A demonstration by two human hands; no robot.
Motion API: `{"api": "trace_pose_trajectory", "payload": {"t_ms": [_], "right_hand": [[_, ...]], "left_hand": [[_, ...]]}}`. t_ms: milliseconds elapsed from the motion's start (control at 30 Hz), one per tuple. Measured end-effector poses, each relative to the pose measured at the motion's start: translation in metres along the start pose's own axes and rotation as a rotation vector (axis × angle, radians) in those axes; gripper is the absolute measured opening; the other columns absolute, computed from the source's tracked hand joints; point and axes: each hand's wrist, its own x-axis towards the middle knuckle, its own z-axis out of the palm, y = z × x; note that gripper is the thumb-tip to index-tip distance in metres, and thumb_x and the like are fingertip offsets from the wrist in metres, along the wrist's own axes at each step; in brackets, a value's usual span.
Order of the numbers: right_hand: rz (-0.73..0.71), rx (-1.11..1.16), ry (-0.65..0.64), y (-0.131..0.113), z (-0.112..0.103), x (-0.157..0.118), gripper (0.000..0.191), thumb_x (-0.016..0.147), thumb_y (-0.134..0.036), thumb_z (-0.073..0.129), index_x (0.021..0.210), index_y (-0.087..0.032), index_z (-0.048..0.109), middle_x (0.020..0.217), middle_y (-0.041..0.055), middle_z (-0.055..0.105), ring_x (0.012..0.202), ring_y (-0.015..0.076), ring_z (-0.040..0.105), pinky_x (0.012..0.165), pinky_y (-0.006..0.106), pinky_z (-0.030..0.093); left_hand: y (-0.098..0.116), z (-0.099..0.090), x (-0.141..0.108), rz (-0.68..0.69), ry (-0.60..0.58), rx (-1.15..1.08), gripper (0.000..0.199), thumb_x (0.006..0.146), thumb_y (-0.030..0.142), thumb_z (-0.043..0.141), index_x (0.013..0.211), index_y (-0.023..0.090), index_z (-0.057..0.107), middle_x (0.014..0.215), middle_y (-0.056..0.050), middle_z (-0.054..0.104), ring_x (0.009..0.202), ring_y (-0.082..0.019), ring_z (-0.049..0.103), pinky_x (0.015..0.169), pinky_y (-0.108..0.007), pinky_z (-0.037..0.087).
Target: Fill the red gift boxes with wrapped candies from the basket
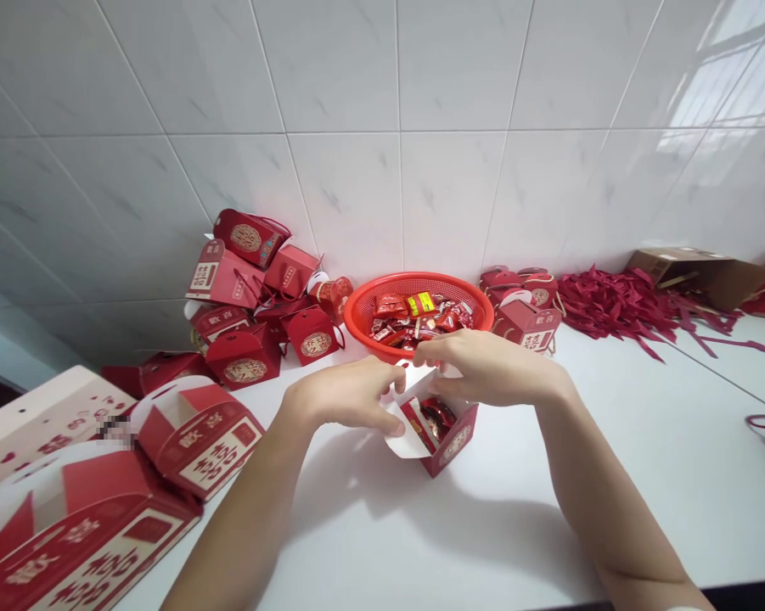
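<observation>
A small red gift box (pixel 457 443) stands on the white table, its lid flaps up and wrapped sweets (pixel 438 419) showing inside. My left hand (pixel 347 395) is closed on the box's left side, thumb and fingers at a white inner flap (pixel 409 445). At the far right rim, my right hand (pixel 492 367) has its fingers bent round the flaps, partly hiding them. Just behind both hands is a red plastic basket (pixel 355 312) holding many wrapped sweets (pixel 390 307), one with a yellow label.
Red gift boxes (pixel 245 356) are piled on the left against the tiled wall (pixel 337 195). Larger open boxes (pixel 207 441) stand at the near left. More boxes (pixel 527 324) sit right of the basket, beside dark red ribbons (pixel 602 301) and a cardboard box (pixel 732 276).
</observation>
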Motion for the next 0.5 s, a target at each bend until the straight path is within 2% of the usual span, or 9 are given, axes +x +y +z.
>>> {"api": "trace_pose_trajectory", "payload": {"t_ms": [100,267,367,500], "right_hand": [[-0.032,0.043,-0.002,0.004,-0.008,-0.008,0.018,0.091,-0.019,0.061,0.108,-0.019,0.069,0.094,0.0054,0.072,0.079,0.0186,0.064,0.062,0.026,0.040],[-0.040,0.097,0.101,0.024,-0.019,-0.024,0.028,0.093,-0.027,0.060,0.120,-0.019,0.066,0.108,0.0072,0.074,0.090,0.0216,0.068,0.072,0.029,0.048],[0.030,0.056,0.151,0.036,-0.010,-0.031,0.025,0.093,-0.029,0.060,0.115,-0.020,0.068,0.111,0.0082,0.073,0.096,0.0239,0.067,0.076,0.032,0.050],[0.076,0.108,0.226,0.043,0.019,-0.044,0.022,0.094,-0.033,0.060,0.110,-0.020,0.068,0.112,0.0093,0.072,0.098,0.0250,0.066,0.079,0.036,0.052]], "left_hand": [[0.001,0.000,-0.001,-0.001,0.004,-0.001,0.038,0.070,0.046,0.069,0.099,0.022,0.061,0.097,-0.003,0.064,0.084,-0.022,0.061,0.060,-0.028,0.040],[0.004,0.000,-0.006,-0.033,-0.006,0.004,0.043,0.069,0.043,0.071,0.105,0.022,0.061,0.101,-0.004,0.065,0.085,-0.023,0.062,0.060,-0.029,0.040],[0.006,0.000,-0.009,-0.001,-0.001,0.017,0.041,0.071,0.044,0.070,0.105,0.022,0.062,0.101,-0.004,0.066,0.087,-0.024,0.062,0.061,-0.029,0.040],[0.012,0.001,-0.011,0.086,0.024,0.035,0.038,0.075,0.040,0.067,0.107,0.020,0.064,0.106,-0.006,0.067,0.092,-0.025,0.063,0.066,-0.028,0.043]]}}
